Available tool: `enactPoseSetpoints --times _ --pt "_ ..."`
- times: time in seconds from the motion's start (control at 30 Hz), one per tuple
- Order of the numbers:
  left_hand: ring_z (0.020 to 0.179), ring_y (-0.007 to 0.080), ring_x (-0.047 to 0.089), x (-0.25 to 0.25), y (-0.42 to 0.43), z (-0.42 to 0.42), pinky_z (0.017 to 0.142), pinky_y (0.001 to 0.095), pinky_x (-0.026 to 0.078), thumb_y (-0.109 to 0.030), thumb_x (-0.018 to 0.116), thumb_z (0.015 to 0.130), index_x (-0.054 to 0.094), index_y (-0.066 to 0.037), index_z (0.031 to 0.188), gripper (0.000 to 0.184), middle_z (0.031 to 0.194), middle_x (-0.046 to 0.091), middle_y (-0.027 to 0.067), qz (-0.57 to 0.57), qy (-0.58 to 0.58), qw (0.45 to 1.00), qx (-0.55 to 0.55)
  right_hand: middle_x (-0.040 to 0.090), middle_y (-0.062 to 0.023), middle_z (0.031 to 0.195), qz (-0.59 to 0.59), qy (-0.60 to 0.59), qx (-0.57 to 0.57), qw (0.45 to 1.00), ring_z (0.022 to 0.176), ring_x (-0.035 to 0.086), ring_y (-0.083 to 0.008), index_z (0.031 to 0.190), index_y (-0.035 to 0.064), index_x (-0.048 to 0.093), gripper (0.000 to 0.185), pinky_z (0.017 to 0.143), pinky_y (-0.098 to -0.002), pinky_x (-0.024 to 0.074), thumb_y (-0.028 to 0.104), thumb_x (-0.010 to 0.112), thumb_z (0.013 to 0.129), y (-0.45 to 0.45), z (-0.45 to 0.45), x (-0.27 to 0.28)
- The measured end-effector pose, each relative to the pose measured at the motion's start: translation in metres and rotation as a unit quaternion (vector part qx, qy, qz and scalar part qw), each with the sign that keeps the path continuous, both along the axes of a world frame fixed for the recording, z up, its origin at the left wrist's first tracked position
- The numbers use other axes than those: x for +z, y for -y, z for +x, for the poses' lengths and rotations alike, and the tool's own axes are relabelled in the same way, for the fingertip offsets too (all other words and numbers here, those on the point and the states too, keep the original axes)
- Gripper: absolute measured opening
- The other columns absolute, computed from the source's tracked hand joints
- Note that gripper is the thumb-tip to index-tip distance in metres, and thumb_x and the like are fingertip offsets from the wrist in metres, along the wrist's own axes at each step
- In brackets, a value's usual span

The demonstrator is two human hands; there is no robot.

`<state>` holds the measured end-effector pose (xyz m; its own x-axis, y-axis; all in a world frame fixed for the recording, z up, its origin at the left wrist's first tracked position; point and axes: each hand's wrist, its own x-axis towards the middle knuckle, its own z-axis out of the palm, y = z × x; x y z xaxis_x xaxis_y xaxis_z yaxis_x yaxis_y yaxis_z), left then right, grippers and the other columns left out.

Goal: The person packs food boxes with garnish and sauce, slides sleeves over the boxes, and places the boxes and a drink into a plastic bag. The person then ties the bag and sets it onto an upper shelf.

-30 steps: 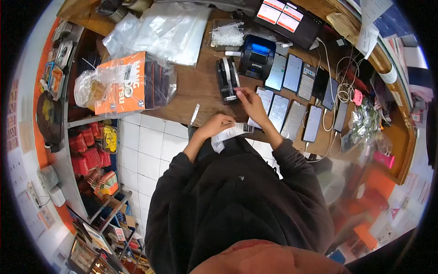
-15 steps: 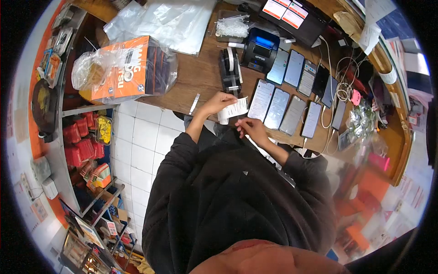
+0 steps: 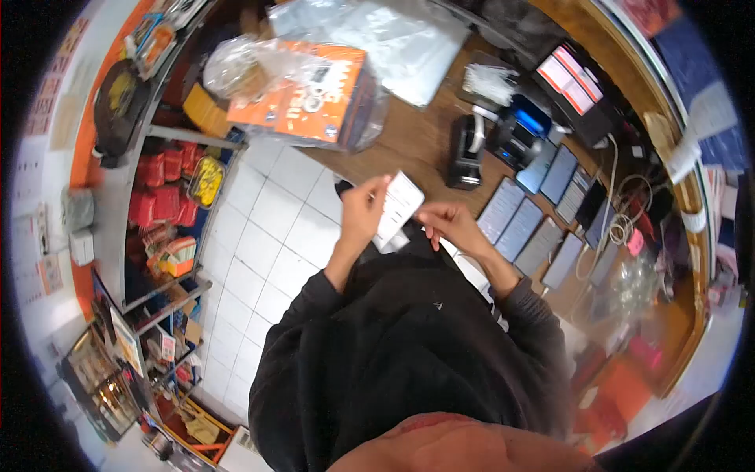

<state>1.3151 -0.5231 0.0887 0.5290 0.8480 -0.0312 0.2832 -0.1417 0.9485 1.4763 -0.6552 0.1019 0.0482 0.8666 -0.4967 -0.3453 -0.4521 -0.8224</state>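
A white printed paper slip (image 3: 401, 201) is upright between my hands above my lap. My left hand (image 3: 363, 208) grips its left edge, fingers closed. My right hand (image 3: 454, 226) is at the slip's lower right edge with fingers pinched together; what they hold, if anything, is too small to tell. Beyond my hands, a black tape dispenser (image 3: 465, 153) stands on the wooden counter (image 3: 409, 153), with a black receipt printer (image 3: 519, 134) to its right. Rows of phones (image 3: 503, 206) lie right of my right hand.
An orange box in clear plastic (image 3: 303, 98) sits at the counter's left end, below plastic bags (image 3: 385, 39). A screen (image 3: 570, 79) stands at the back right, near tangled white cables (image 3: 625, 224). Shelves with red packets (image 3: 161, 204) are on the left.
The view has turned, shifting the counter rightward. Since the earliest frame, my right hand has left the tape dispenser and come back to the slip, which my left hand has raised off my lap.
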Motion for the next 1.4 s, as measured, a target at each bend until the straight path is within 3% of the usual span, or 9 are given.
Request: enactPoseSetpoints --times 0.1,0.33,0.47,0.77,0.93,1.03,1.17,1.3,1.4 --pt "0.068 0.0052 0.054 0.063 -0.047 -0.019 0.055 0.0225 0.041 -0.017 0.052 0.096 0.067 -0.004 0.113 0.026 0.083 0.068 0.0098 0.063 0.087 0.984 0.145 0.058 0.0009 0.060 0.130 0.127 0.092 0.979 0.051 0.050 -0.0043 0.135 0.0054 0.047 0.048 0.047 -0.0213 0.0408 0.016 0.061 0.091 -0.089 -0.005 0.075" --pt "0.106 0.0272 0.047 0.017 -0.142 -0.030 0.095 0.0430 0.029 -0.029 0.064 0.084 0.058 -0.008 0.125 0.046 0.112 0.048 0.0104 0.415 -0.265 0.825 0.278 0.054 -0.0001 0.062 0.150 0.301 0.132 0.933 0.054 0.051 -0.0068 0.146 0.0077 0.026 0.072 0.045 -0.0224 0.0406 0.008 0.065 0.086 -0.216 -0.006 0.048" --pt "0.122 0.0394 0.032 0.018 -0.161 -0.049 0.104 0.0462 0.026 -0.031 0.076 0.075 0.024 -0.007 0.144 0.089 0.131 0.030 0.0252 0.241 -0.095 0.900 0.351 0.053 -0.0007 0.067 0.116 0.289 0.038 0.950 0.053 0.050 -0.0081 0.149 0.0102 0.018 0.084 0.044 -0.0227 0.0418 0.009 0.070 0.083 -0.184 0.002 -0.009" --pt "0.126 0.0397 0.032 0.022 -0.168 -0.044 0.107 0.0461 0.025 -0.025 0.079 0.072 0.008 -0.002 0.146 0.105 0.139 0.017 0.0253 0.226 -0.070 0.927 0.291 0.042 -0.0082 0.107 0.155 0.172 -0.056 0.971 0.086 0.048 -0.0152 0.150 0.0169 0.001 0.099 0.065 -0.0275 0.0500 0.016 0.073 0.082 -0.201 -0.023 -0.029" --pt "0.128 0.0358 0.032 0.033 -0.205 -0.090 0.109 0.0452 0.024 -0.022 0.083 0.067 0.008 -0.003 0.146 0.110 0.138 0.023 0.0227 0.144 0.029 0.956 0.252 0.046 -0.0136 0.117 0.093 0.284 -0.113 0.948 0.107 0.050 -0.0218 0.143 0.0124 0.034 0.073 0.077 -0.0311 0.0509 0.017 0.073 0.081 -0.202 0.008 -0.015" --pt "0.131 0.0299 0.030 0.054 -0.260 -0.089 0.108 0.0429 0.028 -0.020 0.087 0.061 0.009 -0.005 0.146 0.116 0.140 0.028 0.0188 0.181 0.019 0.965 0.187 0.049 -0.0169 0.120 0.231 0.558 -0.092 0.792 0.119 0.043 -0.0314 0.126 0.0088 0.052 0.052 0.103 -0.0424 0.0327 0.022 0.072 0.080 -0.258 -0.009 0.056" --pt "0.122 0.0217 0.046 0.061 -0.325 -0.061 0.104 0.0363 0.036 -0.015 0.089 0.056 0.034 -0.002 0.136 0.097 0.131 0.049 0.0130 0.006 0.152 0.985 -0.081 0.052 -0.0187 0.123 0.195 0.702 0.101 0.677 0.114 0.046 -0.0361 0.116 0.0054 0.059 0.039 0.099 -0.0447 0.0360 0.022 0.068 0.082 -0.341 -0.033 0.026" --pt "0.113 0.0183 0.053 0.034 -0.350 -0.074 0.097 0.0337 0.044 -0.013 0.088 0.057 0.042 -0.001 0.130 0.087 0.125 0.054 0.0116 0.063 0.140 0.974 -0.167 0.064 -0.0233 0.086 0.080 0.532 -0.023 0.843 0.074 0.063 -0.0335 0.093 -0.0009 0.064 0.025 0.067 -0.0426 0.0484 0.023 0.058 0.090 -0.344 -0.060 0.048" --pt "0.113 0.0199 0.052 0.056 -0.352 -0.077 0.097 0.0351 0.044 -0.011 0.087 0.059 0.041 -0.001 0.129 0.085 0.125 0.053 0.0110 -0.060 0.260 0.954 -0.138 0.064 -0.0221 0.081 0.026 0.527 -0.020 0.849 0.067 0.063 -0.0323 0.101 -0.0020 0.062 0.024 0.061 -0.0396 0.0477 0.019 0.052 0.093 -0.365 -0.071 0.093"
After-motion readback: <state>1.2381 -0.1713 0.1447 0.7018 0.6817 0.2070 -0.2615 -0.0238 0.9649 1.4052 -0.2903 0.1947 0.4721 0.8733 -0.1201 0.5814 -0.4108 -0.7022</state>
